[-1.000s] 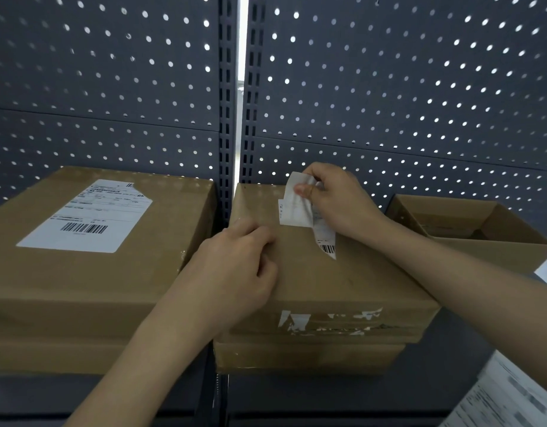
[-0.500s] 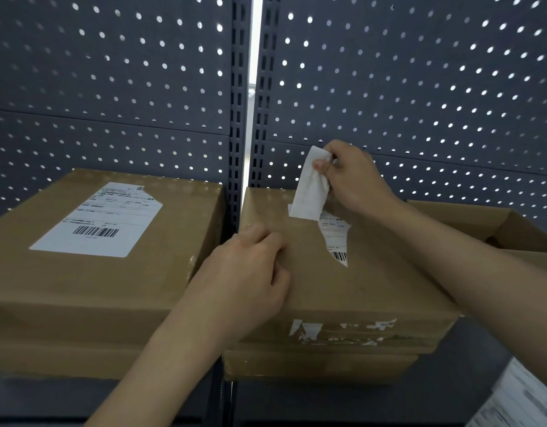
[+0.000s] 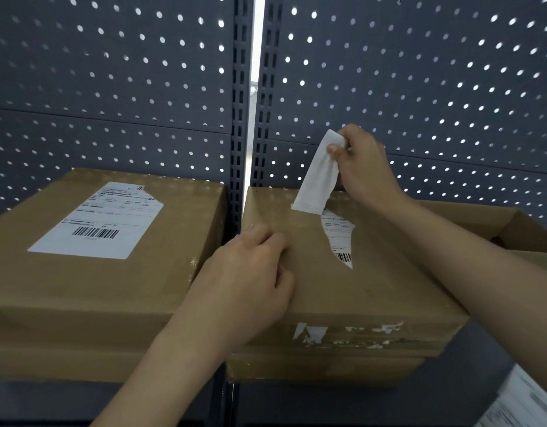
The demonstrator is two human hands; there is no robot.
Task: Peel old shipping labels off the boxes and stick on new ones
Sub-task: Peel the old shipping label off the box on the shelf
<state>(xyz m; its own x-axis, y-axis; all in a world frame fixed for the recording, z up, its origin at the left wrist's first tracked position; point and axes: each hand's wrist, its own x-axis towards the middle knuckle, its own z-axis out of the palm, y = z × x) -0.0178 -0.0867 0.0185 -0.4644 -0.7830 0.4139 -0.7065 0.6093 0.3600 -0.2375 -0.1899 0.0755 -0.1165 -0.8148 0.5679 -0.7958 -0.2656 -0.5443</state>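
Two brown cardboard boxes stand side by side on a dark shelf. On the right box [image 3: 374, 288] my right hand [image 3: 363, 166] pinches a white strip of old label [image 3: 317, 180] and holds it lifted above the box top, its lower end still stuck to the cardboard. A torn remnant of the label [image 3: 340, 238] with a barcode stays stuck beside it. My left hand [image 3: 250, 278] rests on the box's top near its left edge, fingers curled, holding nothing. The left box [image 3: 66, 288] carries a whole white shipping label [image 3: 100, 221].
An open cardboard box [image 3: 518, 229] stands behind my right arm. White label scraps [image 3: 343, 332] cling to the right box's front face. Printed sheets [image 3: 524, 402] lie at the bottom right. A dark perforated back panel [image 3: 112, 87] rises behind the boxes.
My right hand has pulled the label strip up and away from the box, and more of it has come off. My left hand has stayed on the box.
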